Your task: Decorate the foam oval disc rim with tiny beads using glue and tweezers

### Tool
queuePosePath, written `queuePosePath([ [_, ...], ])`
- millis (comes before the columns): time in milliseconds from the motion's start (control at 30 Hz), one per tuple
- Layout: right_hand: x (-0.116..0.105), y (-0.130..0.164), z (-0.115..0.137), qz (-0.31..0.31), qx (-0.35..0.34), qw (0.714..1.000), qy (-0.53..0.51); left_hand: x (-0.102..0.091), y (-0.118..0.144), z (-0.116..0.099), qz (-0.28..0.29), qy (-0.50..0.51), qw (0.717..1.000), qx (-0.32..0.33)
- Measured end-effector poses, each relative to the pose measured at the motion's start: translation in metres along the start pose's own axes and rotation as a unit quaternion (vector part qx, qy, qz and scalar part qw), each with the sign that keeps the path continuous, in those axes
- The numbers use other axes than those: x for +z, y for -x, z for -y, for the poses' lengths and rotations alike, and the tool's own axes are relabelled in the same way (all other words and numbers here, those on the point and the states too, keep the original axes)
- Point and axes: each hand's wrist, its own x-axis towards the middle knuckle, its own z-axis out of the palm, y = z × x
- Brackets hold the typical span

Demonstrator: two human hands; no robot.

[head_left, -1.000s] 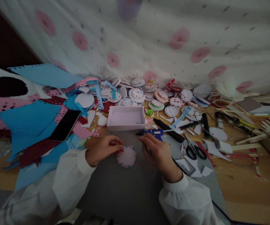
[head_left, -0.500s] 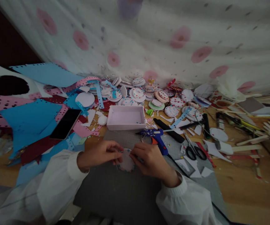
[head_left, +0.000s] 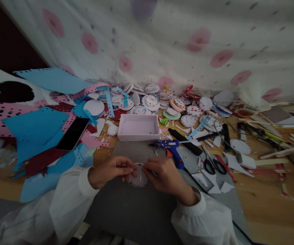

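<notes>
A small pale round disc (head_left: 138,181) with coloured dots along its edge is between my hands, over the grey mat. My left hand (head_left: 118,171) is closed, its thumb and forefinger pinched at the disc's upper left. On the other side my right hand (head_left: 163,175) also pinches, fingertips at the upper right of the disc. A thin pale string shows by the fingertips and across the disc; its ends are hidden. Just beyond the hands stand a white open box (head_left: 138,128) and a blue glue gun (head_left: 172,149).
Many dotted discs (head_left: 150,101) are heaped along the curtain. A phone (head_left: 73,133) lies on blue and pink sheets (head_left: 35,127) at left. Scissors (head_left: 210,163), a black-handled tool (head_left: 185,141), paper scraps and wooden sticks (head_left: 277,153) are at right. The glue gun's cord crosses the mat (head_left: 134,211).
The camera view has shifted slightly. My left hand has moved a little to the right, nearer my right fingertips. The pale string now shows across the disc's middle.
</notes>
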Motion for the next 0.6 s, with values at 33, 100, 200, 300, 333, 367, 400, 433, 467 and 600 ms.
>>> queuePosePath([
  [33, 0.001, 0.0, 0.0, -0.001, 0.004, 1.0, -0.002, 0.001, -0.001, 0.001, -0.005, 0.006, 1.0, 0.003],
  [100, 0.002, 0.0, 0.0, -0.002, 0.017, 1.0, 0.0, 0.001, -0.002, 0.002, -0.015, 0.011, 1.0, 0.008],
  [200, 0.004, -0.002, -0.002, -0.002, 0.047, 0.999, 0.012, 0.002, -0.003, -0.002, -0.026, 0.008, 1.0, 0.001],
  [300, 0.004, -0.003, -0.005, -0.006, 0.073, 0.997, -0.025, 0.0, -0.002, -0.006, -0.027, 0.005, 1.0, -0.009],
  [333, 0.003, -0.003, -0.006, -0.016, 0.083, 0.995, -0.051, 0.0, -0.001, -0.007, -0.027, 0.004, 1.0, -0.011],
  [367, 0.001, -0.003, -0.007, -0.034, 0.094, 0.992, -0.078, -0.001, -0.001, -0.007, -0.028, 0.002, 1.0, -0.012],
  [400, -0.001, -0.002, -0.007, -0.063, 0.105, 0.987, -0.106, -0.002, -0.001, -0.007, -0.03, 0.001, 0.999, -0.013],
  [433, -0.003, -0.001, -0.008, -0.1, 0.117, 0.979, -0.131, -0.002, -0.002, -0.006, -0.033, 0.0, 0.999, -0.015],
  [467, -0.006, -0.001, -0.009, -0.141, 0.132, 0.969, -0.151, -0.003, -0.002, -0.005, -0.036, -0.003, 0.999, -0.015],
  [600, -0.016, 0.002, -0.016, -0.236, 0.186, 0.938, -0.171, -0.006, -0.008, 0.004, -0.031, -0.023, 0.999, -0.01],
])
